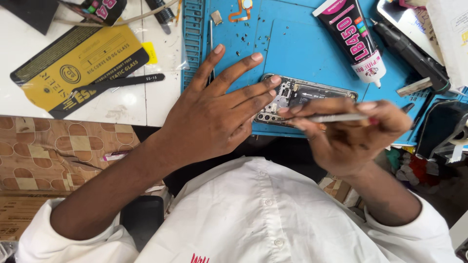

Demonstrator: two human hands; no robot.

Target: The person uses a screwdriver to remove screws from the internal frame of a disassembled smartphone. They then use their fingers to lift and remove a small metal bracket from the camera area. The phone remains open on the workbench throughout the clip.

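I had my left hand (214,109) spread flat, fingertips pinning the opened phone (304,97) on the blue mat (302,44), while my right hand (348,129) pinched metal tweezers (336,118) over its near edge, hiding that side. A black glue tube (353,39) lay just beyond the phone, a black pen-shaped tool (412,53) to its right. A yellow screen-protector packet (80,68) and black tweezers (124,82) sat on the white counter (131,104), well left.

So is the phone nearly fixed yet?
Not yet, I'd guess. Done: the opened phone with bare metal innards has its back off, and tiny screws lie loose on the blue work mat. In hand: the left hand steadies it while the right hand works thin silver tweezers inside. Left: closing it up.
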